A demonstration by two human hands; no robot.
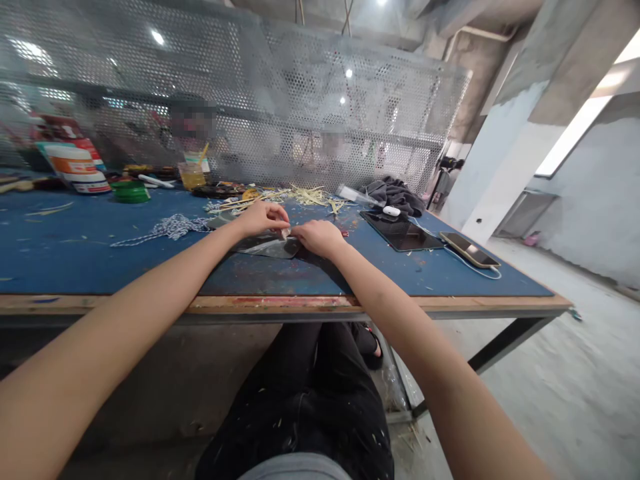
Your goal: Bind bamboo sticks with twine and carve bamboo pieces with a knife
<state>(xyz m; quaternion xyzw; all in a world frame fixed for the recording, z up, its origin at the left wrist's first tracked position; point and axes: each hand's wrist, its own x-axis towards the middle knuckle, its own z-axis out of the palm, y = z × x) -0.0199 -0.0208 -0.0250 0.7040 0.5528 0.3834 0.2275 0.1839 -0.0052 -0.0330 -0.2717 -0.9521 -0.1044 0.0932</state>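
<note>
Over a dark, smooth sheet (273, 248) on the blue table, my left hand (263, 219) pinches a small pale piece (285, 233) between thumb and fingertips. My right hand (320, 237) is closed close beside it, knuckles up, its fingertips near the pale piece. A reddish-brown end (345, 233), apparently of a slim tool handle, shows past the right hand; the rest of it is hidden. Left of the sheet lies a tangle of blue-and-white cord (175, 228). Just behind my hands, pale yellow strips (313, 195) are heaped.
A black tablet (400, 230), a phone (470, 249) on a white cable and a dark cloth (397, 195) lie at right. At left are white tubs (80, 170), a green lid (131, 192) and a jar (193, 175). A perforated metal screen (300, 100) stands behind.
</note>
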